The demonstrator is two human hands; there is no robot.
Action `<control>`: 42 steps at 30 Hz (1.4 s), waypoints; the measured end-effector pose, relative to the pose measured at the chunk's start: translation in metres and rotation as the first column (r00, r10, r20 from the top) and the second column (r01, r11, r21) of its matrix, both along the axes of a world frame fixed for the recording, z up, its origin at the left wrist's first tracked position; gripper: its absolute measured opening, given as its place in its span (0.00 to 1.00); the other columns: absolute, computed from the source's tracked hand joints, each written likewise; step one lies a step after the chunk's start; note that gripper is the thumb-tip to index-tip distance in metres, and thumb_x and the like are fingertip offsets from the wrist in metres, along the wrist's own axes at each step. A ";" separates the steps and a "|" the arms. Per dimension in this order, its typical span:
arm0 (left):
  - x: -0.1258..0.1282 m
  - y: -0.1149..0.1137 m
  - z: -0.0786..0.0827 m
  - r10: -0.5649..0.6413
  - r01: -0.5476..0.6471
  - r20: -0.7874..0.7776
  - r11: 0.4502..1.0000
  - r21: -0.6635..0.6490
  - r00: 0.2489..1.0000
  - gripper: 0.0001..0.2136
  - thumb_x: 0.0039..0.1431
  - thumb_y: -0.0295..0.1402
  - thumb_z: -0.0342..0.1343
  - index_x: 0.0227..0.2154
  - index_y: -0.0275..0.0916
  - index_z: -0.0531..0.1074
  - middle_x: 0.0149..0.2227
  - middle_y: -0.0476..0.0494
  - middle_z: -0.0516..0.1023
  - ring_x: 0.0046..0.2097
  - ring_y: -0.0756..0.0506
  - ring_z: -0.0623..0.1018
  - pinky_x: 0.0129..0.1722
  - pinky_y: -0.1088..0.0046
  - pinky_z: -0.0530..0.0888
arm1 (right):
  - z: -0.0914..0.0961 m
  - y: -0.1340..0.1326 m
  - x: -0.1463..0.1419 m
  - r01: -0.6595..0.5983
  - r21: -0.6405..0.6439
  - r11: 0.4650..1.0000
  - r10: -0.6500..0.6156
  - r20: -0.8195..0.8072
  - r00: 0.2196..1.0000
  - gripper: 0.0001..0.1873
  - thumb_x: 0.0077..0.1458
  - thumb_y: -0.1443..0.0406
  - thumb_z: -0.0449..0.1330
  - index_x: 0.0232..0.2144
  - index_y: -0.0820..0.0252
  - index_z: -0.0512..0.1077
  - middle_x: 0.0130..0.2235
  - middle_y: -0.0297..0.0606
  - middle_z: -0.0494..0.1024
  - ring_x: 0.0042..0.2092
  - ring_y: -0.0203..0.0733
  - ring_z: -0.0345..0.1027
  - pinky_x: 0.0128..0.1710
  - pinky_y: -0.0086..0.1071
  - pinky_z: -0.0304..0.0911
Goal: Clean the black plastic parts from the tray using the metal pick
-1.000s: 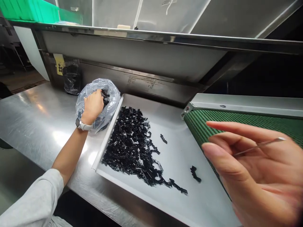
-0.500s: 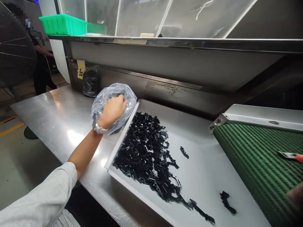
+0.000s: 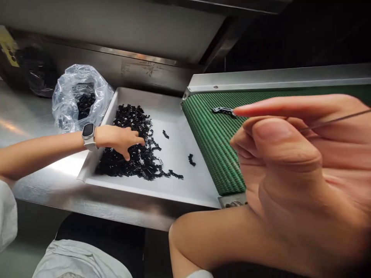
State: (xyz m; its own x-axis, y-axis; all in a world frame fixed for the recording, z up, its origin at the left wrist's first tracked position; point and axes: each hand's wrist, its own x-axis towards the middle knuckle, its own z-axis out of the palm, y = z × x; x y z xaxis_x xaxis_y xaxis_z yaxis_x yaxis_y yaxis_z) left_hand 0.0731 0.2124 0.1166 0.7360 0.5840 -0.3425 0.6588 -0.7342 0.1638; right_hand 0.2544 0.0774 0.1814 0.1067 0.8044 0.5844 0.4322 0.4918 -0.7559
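My left hand (image 3: 120,141), with a watch on its wrist, is over a heap of small black parts (image 3: 142,164) in a white tray (image 3: 179,131). Its fingers are apart and nothing shows in them; whether they touch the heap I cannot tell. Close to the camera, my right hand (image 3: 290,166) has its thumb and curled fingers closed around a thin metal rod (image 3: 339,119), whose far end runs out of view. The right index finger points straight out, its tip at a black link-shaped part (image 3: 222,111) lying on the green conveyor belt (image 3: 214,150).
Left of the tray stands an open clear plastic bag (image 3: 62,104) with black parts inside. Behind it is a dark wrapped bundle (image 3: 39,73). Two stray parts, one of them curved (image 3: 191,160), lie apart from the heap. A metal rail (image 3: 246,80) borders the belt's far side.
My left hand has come out of the plastic bag and moved right, over the heap. My right hand has come fully into view above the belt. The view has turned right and downward.
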 end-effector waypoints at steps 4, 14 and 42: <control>-0.001 -0.013 -0.015 -0.069 0.060 -0.140 0.996 -0.070 0.988 0.26 0.52 0.36 0.66 0.56 0.43 0.73 0.56 0.34 0.76 0.44 0.36 0.80 0.37 0.66 0.73 | 0.000 -0.010 0.007 0.078 0.101 0.992 -0.072 -0.063 0.995 0.02 0.59 0.66 0.64 0.33 0.53 0.76 0.27 0.32 0.69 0.27 0.38 0.58 0.26 0.40 0.51; -0.016 -0.032 -0.031 -0.161 0.158 -0.118 0.987 -0.036 0.980 0.10 0.60 0.26 0.51 0.42 0.38 0.74 0.36 0.40 0.81 0.35 0.42 0.78 0.32 0.69 0.67 | 0.002 -0.009 0.011 0.069 0.085 0.994 -0.074 0.061 0.995 0.11 0.65 0.55 0.59 0.32 0.52 0.70 0.26 0.32 0.64 0.26 0.39 0.54 0.25 0.39 0.52; -0.072 -0.125 -0.023 0.766 0.169 0.637 0.642 -0.748 -0.093 0.14 0.48 0.34 0.73 0.32 0.38 0.73 0.30 0.52 0.77 0.32 0.53 0.75 0.33 0.79 0.70 | -0.039 0.002 -0.055 -0.481 -0.344 0.806 0.587 0.365 0.722 0.07 0.67 0.62 0.55 0.35 0.55 0.65 0.27 0.29 0.69 0.27 0.36 0.62 0.28 0.32 0.56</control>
State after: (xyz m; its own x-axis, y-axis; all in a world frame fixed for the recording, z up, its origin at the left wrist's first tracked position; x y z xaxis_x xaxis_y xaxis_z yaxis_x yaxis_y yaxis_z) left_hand 0.0012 0.0873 0.0941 0.3660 0.9256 0.0965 -0.3457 0.0389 0.9375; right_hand 0.1991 0.0797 0.1423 -0.6002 0.7537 0.2676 0.4507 0.5952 -0.6653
